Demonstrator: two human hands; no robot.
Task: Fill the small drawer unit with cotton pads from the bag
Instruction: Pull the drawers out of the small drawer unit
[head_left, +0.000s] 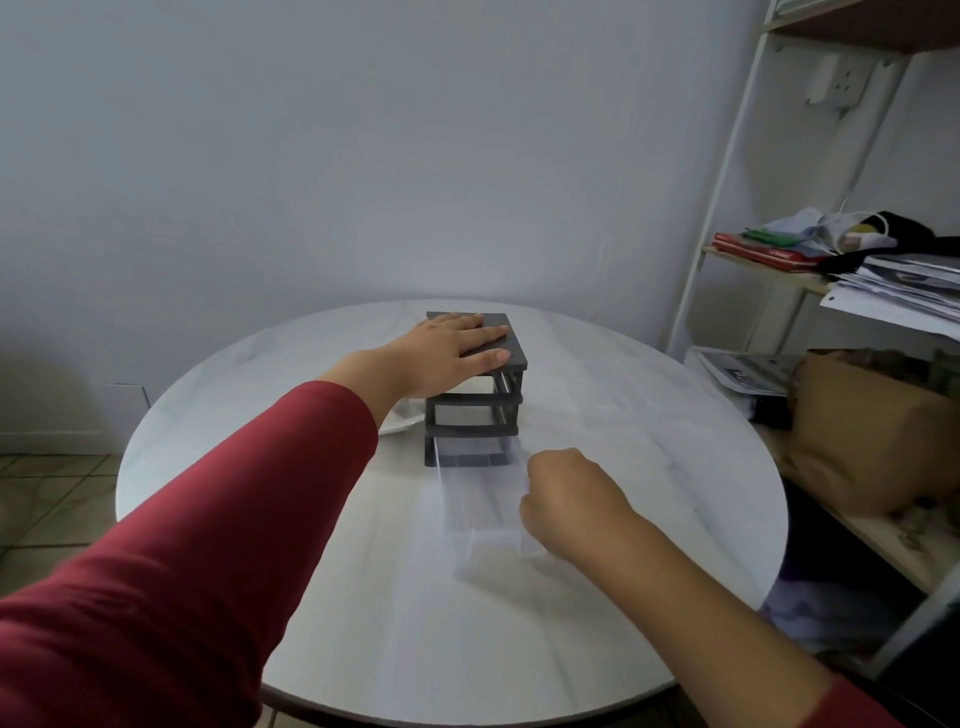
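Presses open left hand (452, 345) flat on top of unit (467, 400), mid table (623, 415). Grips blurry clear drawer (478, 509) with curled right hand (571, 499), pulled out front, well short of near edge. Shelf (857, 31) close past right edge.

Your single head-worn wide-angle view looks forward and down, close over the round white tabletop (363, 597) filling the lower frame.

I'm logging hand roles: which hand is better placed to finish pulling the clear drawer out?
Right: the right hand grips the clear drawer, while the left hand lies flat atop the drawer unit, probably steadying it.
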